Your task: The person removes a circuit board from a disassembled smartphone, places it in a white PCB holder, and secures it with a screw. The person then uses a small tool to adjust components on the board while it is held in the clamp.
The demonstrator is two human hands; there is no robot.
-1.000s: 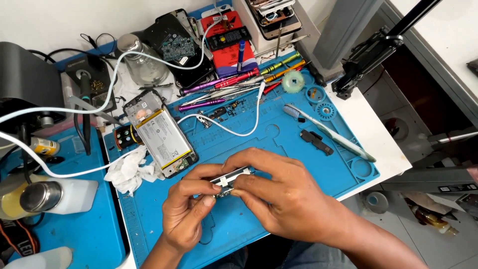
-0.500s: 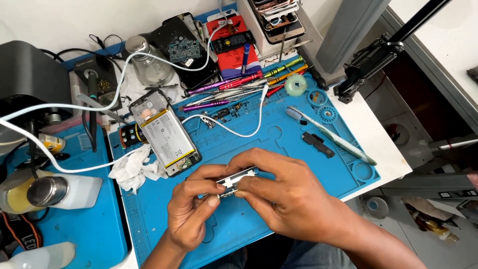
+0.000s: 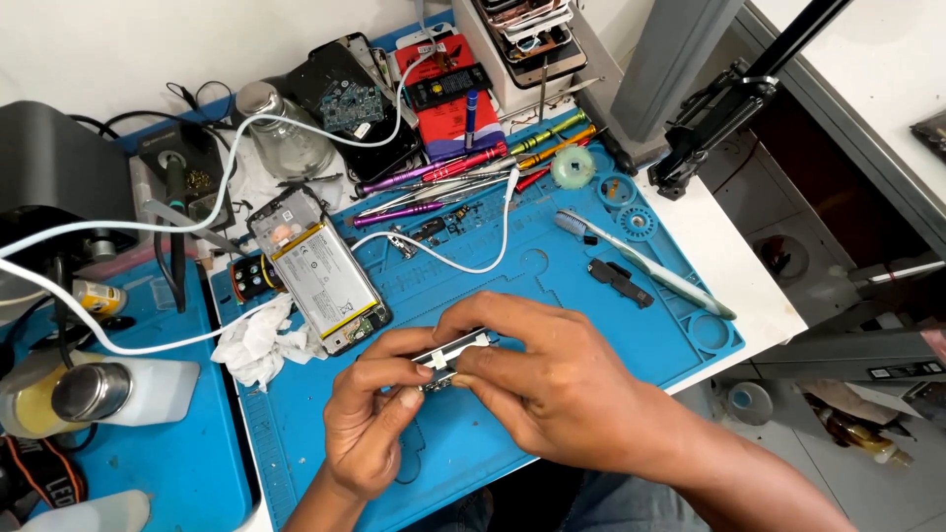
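Silver and narrow, a small metal phone part (image 3: 451, 353) with a dark underside is held level just above the blue work mat (image 3: 552, 286), near its front edge. It is pinched at one end by the left hand (image 3: 379, 419), fingers pressed together, and at the other by the right hand (image 3: 552, 384), whose fingers curl over it.

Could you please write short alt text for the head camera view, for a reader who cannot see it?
Both hands, left hand and right hand, pinch a small metal phone part above a blue work mat. On the mat beyond them lie an opened phone, a crumpled tissue, a white cable, screwdrivers and a toothbrush.
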